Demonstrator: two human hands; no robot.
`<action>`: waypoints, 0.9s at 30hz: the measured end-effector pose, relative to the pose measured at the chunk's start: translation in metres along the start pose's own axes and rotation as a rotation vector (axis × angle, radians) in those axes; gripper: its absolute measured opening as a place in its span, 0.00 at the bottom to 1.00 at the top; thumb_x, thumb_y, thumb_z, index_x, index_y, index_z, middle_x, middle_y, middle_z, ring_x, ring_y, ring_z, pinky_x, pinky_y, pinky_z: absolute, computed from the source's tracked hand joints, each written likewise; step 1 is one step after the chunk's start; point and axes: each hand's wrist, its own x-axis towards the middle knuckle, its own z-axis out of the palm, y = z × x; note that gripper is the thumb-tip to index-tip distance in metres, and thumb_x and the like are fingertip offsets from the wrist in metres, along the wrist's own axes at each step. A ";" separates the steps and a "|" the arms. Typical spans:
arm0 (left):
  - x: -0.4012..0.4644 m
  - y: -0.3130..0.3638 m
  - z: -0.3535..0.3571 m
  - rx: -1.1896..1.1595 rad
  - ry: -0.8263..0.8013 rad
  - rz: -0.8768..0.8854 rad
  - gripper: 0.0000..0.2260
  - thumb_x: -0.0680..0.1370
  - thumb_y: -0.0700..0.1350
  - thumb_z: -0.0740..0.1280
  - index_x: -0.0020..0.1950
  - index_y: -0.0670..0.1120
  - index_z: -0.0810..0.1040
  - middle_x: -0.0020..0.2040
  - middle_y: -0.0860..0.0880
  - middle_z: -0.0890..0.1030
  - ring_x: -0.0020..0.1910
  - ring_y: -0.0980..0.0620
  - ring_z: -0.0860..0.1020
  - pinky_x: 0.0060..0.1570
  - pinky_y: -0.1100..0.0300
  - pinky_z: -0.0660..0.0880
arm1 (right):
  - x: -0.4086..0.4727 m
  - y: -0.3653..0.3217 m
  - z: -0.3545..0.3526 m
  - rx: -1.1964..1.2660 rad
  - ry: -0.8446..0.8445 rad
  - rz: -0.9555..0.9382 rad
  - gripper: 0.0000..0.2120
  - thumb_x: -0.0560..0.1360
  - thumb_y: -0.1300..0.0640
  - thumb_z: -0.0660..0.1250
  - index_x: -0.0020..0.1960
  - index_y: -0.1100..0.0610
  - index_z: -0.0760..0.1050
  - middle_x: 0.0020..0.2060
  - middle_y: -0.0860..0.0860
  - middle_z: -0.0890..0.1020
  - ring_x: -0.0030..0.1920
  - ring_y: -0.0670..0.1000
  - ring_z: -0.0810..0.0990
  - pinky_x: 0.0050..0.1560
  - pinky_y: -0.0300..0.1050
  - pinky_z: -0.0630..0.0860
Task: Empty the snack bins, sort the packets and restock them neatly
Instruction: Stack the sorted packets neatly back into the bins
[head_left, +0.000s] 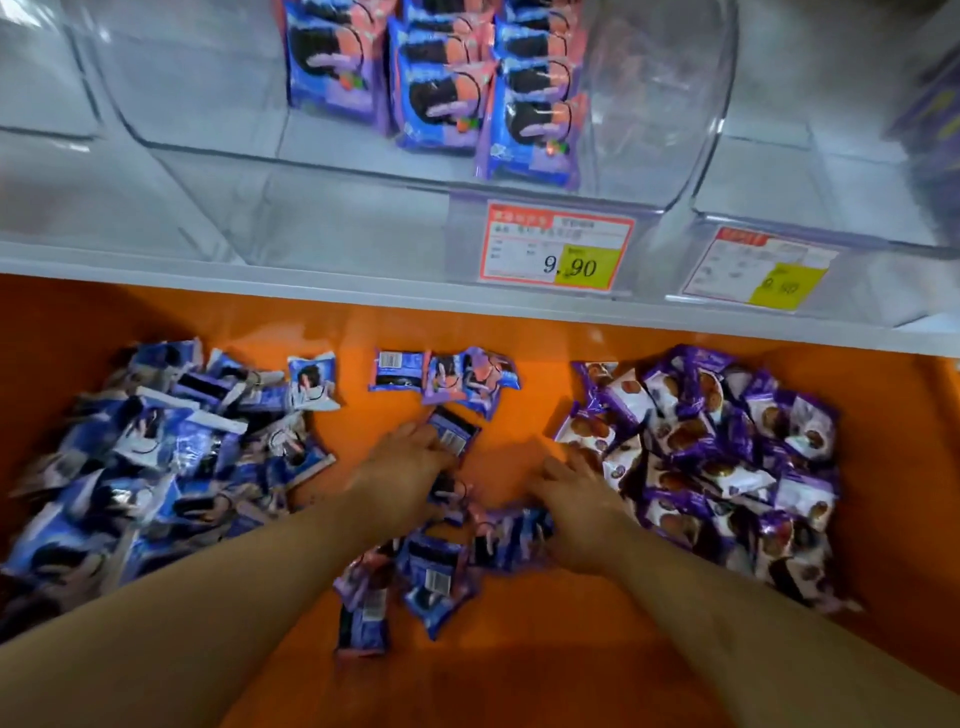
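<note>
An orange surface (545, 675) is seen spread below a white shelf edge (260, 283), and three groups of packets are laid on it. The largest, a heap of blue-and-white packets (156, 467), is found well to the left of the left hand (402, 467). A heap of purple-and-white packets (727, 467) is set just beside the right hand (582, 499), to its right, its nearest packets touching the fingers or nearly so. Above both hands a clear bin (208, 156) is seen on the shelf; rows of blue-and-pink packets (441, 78) are stacked in it, overlapping, their long axes running from the bin's front towards its back. A price label reading 9.90 (558, 244) is fixed to the bin's front, and a second label (758, 270) is fixed to the neighbouring bin on the right.

Between and beneath the two hands a small cluster of blue-and-pink packets (441, 561) is scattered at mixed angles, several lying barcode side up. Beyond the fingertips a few loose packets (447, 376) are laid in a rough row across the surface.

A single dark packet (453, 434) is touched at the left hand's fingertips; it is tilted, its long axis running diagonally away and to the left, barcode side up. Whether it is pinched or only pressed cannot be told through the blur. The right hand is spread flat, fingers extended, resting on the cluster's right end with nothing grasped.
</note>
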 end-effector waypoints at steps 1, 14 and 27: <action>-0.001 -0.001 0.002 0.001 0.015 -0.003 0.30 0.74 0.59 0.75 0.74 0.53 0.73 0.70 0.49 0.69 0.70 0.45 0.64 0.69 0.50 0.66 | 0.000 0.001 0.002 0.045 0.010 -0.008 0.27 0.72 0.48 0.76 0.69 0.46 0.73 0.76 0.52 0.68 0.74 0.62 0.65 0.63 0.56 0.74; -0.088 0.022 -0.127 -0.521 0.123 -0.143 0.16 0.76 0.53 0.77 0.62 0.54 0.79 0.54 0.55 0.81 0.43 0.58 0.79 0.41 0.64 0.73 | -0.087 -0.028 -0.144 0.774 0.085 -0.012 0.21 0.71 0.58 0.81 0.54 0.48 0.72 0.53 0.57 0.83 0.37 0.51 0.82 0.36 0.48 0.80; -0.241 0.082 -0.265 -1.386 0.566 -0.067 0.19 0.71 0.33 0.79 0.59 0.44 0.82 0.47 0.39 0.87 0.45 0.44 0.86 0.53 0.46 0.82 | -0.235 -0.088 -0.257 1.149 0.662 -0.374 0.15 0.73 0.67 0.78 0.53 0.52 0.79 0.40 0.51 0.84 0.40 0.44 0.80 0.44 0.39 0.75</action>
